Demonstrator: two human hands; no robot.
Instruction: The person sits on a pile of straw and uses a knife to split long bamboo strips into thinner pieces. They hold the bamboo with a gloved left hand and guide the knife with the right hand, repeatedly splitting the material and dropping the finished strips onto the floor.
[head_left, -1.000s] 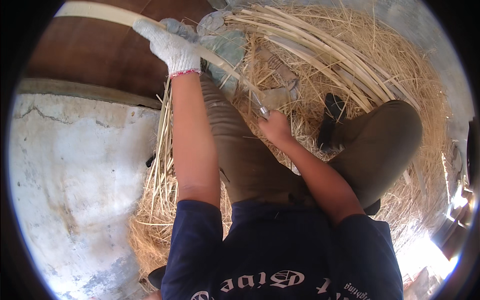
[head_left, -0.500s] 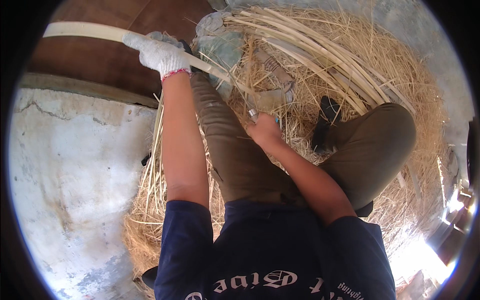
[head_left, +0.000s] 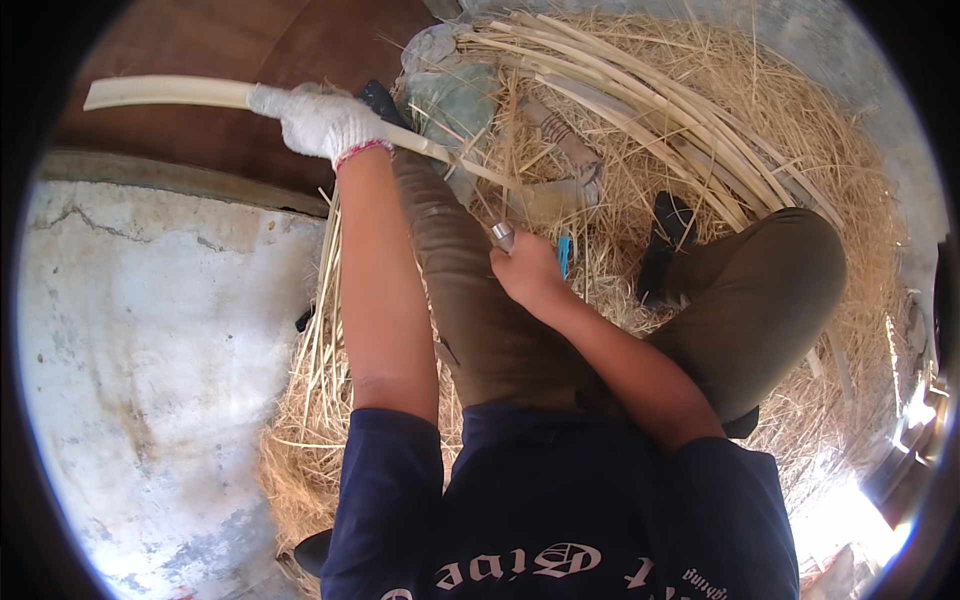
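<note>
My left hand (head_left: 330,122), in a white knitted glove, is closed around a long pale strip of split bamboo (head_left: 175,92). One end of the strip sticks out to the far left; the other slopes down to the right, over my outstretched leg, toward my right hand. My bare right hand (head_left: 532,268) grips a tool with a shiny metal collar (head_left: 502,236) by its handle, above my thigh. I cannot make out the tool's working end against the straw. A bright blue piece (head_left: 564,257) shows just right of this hand; whether it belongs to the tool, I cannot tell.
Bamboo strips (head_left: 640,95) lie in a bundle at the far right, on a thick heap of straw-like shavings (head_left: 810,150). A cracked, whitish wall or slab (head_left: 150,320) is on the left, with a brown panel (head_left: 230,45) beyond it. My bent knee (head_left: 790,250) juts out right.
The view has shifted slightly. The strip's far-left end has dropped and the strip lies flatter. More of the blue piece shows beside my right hand. Both hands keep their grip.
</note>
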